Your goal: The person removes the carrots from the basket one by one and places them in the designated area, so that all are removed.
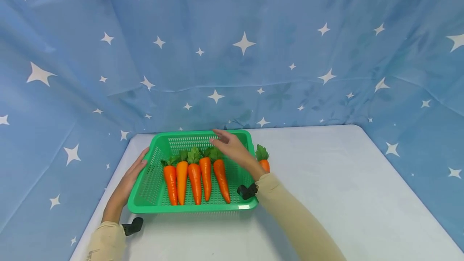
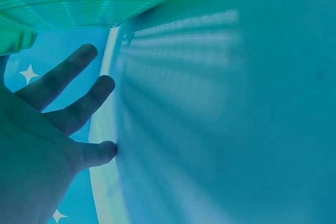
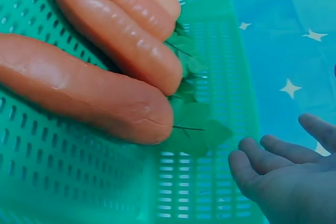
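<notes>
A green plastic basket (image 1: 192,208) with slotted walls holds several orange carrots (image 1: 194,178), lying side by side with leafy tops toward the back. Along the basket's left outer side lies my left hand (image 1: 126,182), its fingers extended near the rim. In the left wrist view the fingers (image 2: 79,114) are spread beneath the basket's side and grip nothing. My right hand (image 1: 232,148) hovers over the back right part of the basket, fingers loosely bent. Nothing lies between those fingers in the right wrist view; the nearest carrot (image 3: 94,93) rests apart from the hand.
Another carrot (image 1: 264,166) lies outside the basket on its right, partly hidden by my right forearm. A white table (image 1: 344,180) extends to the right. Blue star-patterned cloth (image 1: 275,104) hangs behind and along both sides. Black wrist cameras (image 1: 247,191) sit on both wrists.
</notes>
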`<state>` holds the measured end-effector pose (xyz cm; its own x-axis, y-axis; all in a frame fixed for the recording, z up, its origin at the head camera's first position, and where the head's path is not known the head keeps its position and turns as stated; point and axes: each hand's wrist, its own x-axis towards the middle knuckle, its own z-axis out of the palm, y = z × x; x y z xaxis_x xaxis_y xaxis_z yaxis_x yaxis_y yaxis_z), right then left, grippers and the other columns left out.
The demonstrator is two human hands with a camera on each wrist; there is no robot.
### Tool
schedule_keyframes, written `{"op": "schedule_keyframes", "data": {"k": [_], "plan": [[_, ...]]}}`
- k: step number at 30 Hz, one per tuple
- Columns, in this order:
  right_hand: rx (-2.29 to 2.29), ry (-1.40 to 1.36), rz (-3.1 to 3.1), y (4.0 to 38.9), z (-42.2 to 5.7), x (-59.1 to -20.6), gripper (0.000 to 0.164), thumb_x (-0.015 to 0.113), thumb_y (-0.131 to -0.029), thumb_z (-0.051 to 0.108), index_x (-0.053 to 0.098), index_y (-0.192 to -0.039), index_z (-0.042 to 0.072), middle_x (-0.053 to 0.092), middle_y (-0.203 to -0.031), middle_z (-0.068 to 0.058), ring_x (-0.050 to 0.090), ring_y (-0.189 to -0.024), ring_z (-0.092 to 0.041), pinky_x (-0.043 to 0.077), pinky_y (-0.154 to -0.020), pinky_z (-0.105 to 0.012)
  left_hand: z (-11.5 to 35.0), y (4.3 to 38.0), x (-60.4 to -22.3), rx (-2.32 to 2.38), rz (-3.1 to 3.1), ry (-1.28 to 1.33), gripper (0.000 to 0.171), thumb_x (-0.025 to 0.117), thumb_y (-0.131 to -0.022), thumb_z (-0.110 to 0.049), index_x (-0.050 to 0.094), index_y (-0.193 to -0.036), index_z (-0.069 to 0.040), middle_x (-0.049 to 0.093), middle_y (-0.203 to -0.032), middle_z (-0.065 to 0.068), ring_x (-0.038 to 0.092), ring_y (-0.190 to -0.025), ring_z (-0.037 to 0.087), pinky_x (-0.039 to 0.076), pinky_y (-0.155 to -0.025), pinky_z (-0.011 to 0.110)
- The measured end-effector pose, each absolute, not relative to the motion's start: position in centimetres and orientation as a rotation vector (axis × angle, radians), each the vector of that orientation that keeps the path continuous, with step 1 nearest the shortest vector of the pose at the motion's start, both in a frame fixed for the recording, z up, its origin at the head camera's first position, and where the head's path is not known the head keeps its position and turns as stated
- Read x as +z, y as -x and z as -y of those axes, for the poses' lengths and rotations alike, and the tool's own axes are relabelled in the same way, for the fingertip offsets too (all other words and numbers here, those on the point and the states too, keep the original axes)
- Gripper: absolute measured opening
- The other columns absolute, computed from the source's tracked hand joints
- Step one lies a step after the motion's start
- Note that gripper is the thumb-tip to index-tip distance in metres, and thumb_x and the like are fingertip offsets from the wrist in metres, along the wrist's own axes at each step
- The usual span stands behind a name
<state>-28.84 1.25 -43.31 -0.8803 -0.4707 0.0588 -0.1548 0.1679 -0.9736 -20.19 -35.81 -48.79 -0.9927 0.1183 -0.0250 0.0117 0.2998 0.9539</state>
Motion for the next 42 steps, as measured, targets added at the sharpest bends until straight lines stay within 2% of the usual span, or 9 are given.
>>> {"op": "schedule_keyframes", "data": {"k": [7,11,14,19,26,35,39,42], "plan": [[-1.641,0.574,-2.279,28.9,-0.6,-44.4,0.06,0.062,-0.11,0.039,0.05,-0.161,0.009,0.045,-0.165,-0.016,0.041,-0.15,-0.039,0.04,-0.115,-0.06,35.6,20.3,-48.7,1.794,-2.457,-0.126,0.063,0.028,-0.119,-0.045,0.002,-0.175,-0.03,-0.003,-0.18,0.008,0.017,-0.153,0.036,0.031,-0.106,0.04],[-1.555,0.566,-2.322,28.9,-0.6,-44.9,0.057,0.063,-0.11,0.034,0.052,-0.159,0.006,0.046,-0.164,-0.014,0.042,-0.149,-0.04,0.04,-0.114,-0.059,35.7,20.2,-48.8,1.8,-2.454,-0.122,0.063,0.028,-0.119,-0.044,0.002,-0.175,-0.03,-0.003,-0.179,0.01,0.025,-0.146,0.028,0.036,-0.1,0.029],[-1.524,0.541,-2.327,28.8,-0.8,-45.2,0.054,0.064,-0.109,0.028,0.055,-0.156,0.003,0.048,-0.162,-0.015,0.043,-0.148,-0.04,0.041,-0.114,-0.059,35.8,20.2,-48.8,1.807,-2.45,-0.126,0.063,0.028,-0.119,-0.045,0.002,-0.175,-0.03,-0.003,-0.179,0.009,0.023,-0.148,0.029,0.036,-0.097,0.023],[-1.444,0.512,-2.35,28.9,-1.0,-45.5,0.045,0.067,-0.107,0.019,0.063,-0.148,0.001,0.055,-0.156,-0.017,0.049,-0.143,-0.04,0.044,-0.111,-0.058,35.8,20.4,-48.8,1.817,-2.441,-0.128,0.063,0.029,-0.119,-0.045,0.002,-0.174,-0.031,-0.005,-0.18,0.007,0.014,-0.154,0.036,0.033,-0.099,0.022],[-1.242,0.594,-2.368,28.9,-0.9,-45.9,0.037,0.069,-0.105,0.016,0.071,-0.139,0.003,0.063,-0.146,-0.016,0.06,-0.13,-0.037,0.051,-0.102,-0.052,35.7,20.4,-48.9,1.825,-2.432,-0.126,0.064,0.029,-0.119,-0.046,0.001,-0.174,-0.031,-0.004,-0.18,0.008,0.024,-0.145,0.018,0.036,-0.096,0.018],[-1.076,0.604,-2.382,28.7,-0.1,-46.2,0.044,0.073,-0.102,0.017,0.068,-0.144,0.005,0.06,-0.15,-0.016,0.06,-0.13,-0.035,0.052,-0.101,-0.049,35.6,20.4,-49.0,1.856,-2.412,-0.14,0.064,0.029,-0.119,-0.045,0.001,-0.175,-0.028,-0.005,-0.18,0.008,0.023,-0.146,0.013,0.035,-0.097,0.015],[-1.078,0.585,-2.397,28.7,0.2,-46.4,0.044,0.074,-0.101,0.013,0.068,-0.144,0.004,0.061,-0.149,-0.016,0.059,-0.13,-0.035,0.052,-0.101,-0.049,35.7,20.4,-49.1,1.867,-2.405,-0.145,0.064,0.029,-0.119,-0.045,0.002,-0.175,-0.029,-0.005,-0.18,0.008,0.025,-0.144,0.013,0.036,-0.096,0.016],[-1.072,0.581,-2.405,28.7,0.3,-46.4,0.044,0.074,-0.1,0.011,0.069,-0.143,0.003,0.062,-0.148,-0.017,0.06,-0.13,-0.035,0.052,-0.101,-0.048,35.8,20.4,-49.1,1.872,-2.392,-0.143,0.064,0.029,-0.119,-0.045,0.001,-0.175,-0.03,-0.007,-0.18,0.007,0.019,-0.151,0.022,0.034,-0.096,0.015]]}}
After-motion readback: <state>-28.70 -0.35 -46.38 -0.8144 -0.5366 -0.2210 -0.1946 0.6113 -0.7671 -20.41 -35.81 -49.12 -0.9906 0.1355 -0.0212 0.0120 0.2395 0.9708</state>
